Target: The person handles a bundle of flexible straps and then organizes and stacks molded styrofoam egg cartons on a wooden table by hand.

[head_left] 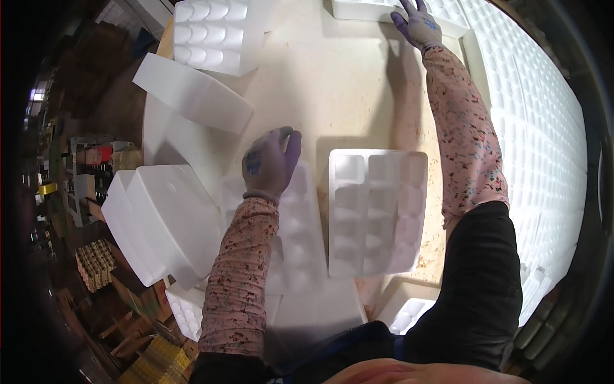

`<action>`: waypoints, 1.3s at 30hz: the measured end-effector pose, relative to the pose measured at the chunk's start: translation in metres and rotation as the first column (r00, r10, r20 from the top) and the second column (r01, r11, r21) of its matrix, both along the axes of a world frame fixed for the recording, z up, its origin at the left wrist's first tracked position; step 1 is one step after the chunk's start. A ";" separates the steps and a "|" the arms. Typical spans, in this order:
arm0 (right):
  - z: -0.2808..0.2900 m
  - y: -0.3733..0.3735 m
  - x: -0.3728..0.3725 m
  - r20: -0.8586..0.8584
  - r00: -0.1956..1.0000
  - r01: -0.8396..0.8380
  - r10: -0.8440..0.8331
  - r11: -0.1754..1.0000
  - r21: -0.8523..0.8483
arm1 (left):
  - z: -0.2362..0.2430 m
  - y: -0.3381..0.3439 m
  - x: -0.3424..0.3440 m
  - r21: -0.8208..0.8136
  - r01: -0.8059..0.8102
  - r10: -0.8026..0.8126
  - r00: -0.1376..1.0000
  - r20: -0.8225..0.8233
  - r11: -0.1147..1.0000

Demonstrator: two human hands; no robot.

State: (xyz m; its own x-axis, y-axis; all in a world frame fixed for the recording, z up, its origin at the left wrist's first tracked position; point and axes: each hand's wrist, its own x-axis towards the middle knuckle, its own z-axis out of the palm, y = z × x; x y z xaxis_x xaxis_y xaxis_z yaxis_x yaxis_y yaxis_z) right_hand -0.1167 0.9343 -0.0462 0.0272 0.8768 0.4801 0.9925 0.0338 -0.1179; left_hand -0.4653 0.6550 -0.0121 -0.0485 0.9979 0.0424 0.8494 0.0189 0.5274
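Along the right of the frame runs the biggest thing in view, a wide stack of white foam trays [543, 128], its dimpled face curving with the lens. Left of it, filling the middle, is the pale worktable [339, 89]. At the left centre a bulky white foam box [160, 217] hangs partly over the table's edge, and above it a plain foam lid [192, 93] lies slanted, with a dimpled foam tray [214, 35] in the upper left.

At the centre, two cupped foam trays lie side by side, both with their long axis running up and down the frame. The right one [377, 211] sits free, touched by nothing. The left tray [297, 237] lies under the left hand [268, 163], which rests on its upper end, gloved fingers bent down over the top edge, thumb apart; whether they grip the edge or only press on it is hard to tell.

The right hand [419, 25] is stretched far off to the top of the frame, fingers spread flat on another foam tray [374, 9] at the table's far edge. So the left hand is much the nearer to the central pair, the free tray lying just to its right.
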 end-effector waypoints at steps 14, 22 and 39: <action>0.139 -0.451 -0.132 -0.440 0.667 -0.733 0.602 0.423 -0.532 | 0.017 0.007 0.000 -0.193 -0.117 0.107 0.992 -0.062 0.974; 0.130 -0.458 -0.158 -0.506 0.757 -0.632 0.414 0.265 -0.728 | 0.025 0.021 0.009 -0.060 -0.122 0.107 0.973 -0.206 0.991; 0.100 -0.244 -0.052 0.011 0.967 -0.160 0.253 0.646 -0.747 | 0.161 -0.362 -0.021 -0.273 0.458 -0.505 0.852 -0.136 0.846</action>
State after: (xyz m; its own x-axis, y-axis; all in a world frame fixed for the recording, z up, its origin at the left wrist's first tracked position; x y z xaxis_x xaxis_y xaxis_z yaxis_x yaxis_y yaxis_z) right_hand -0.1684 0.6905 0.0537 -0.2083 0.9188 -0.3352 0.9778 0.1879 -0.0925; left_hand -0.4866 0.2931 0.1491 0.4263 0.8761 -0.2252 0.8661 -0.3233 0.3813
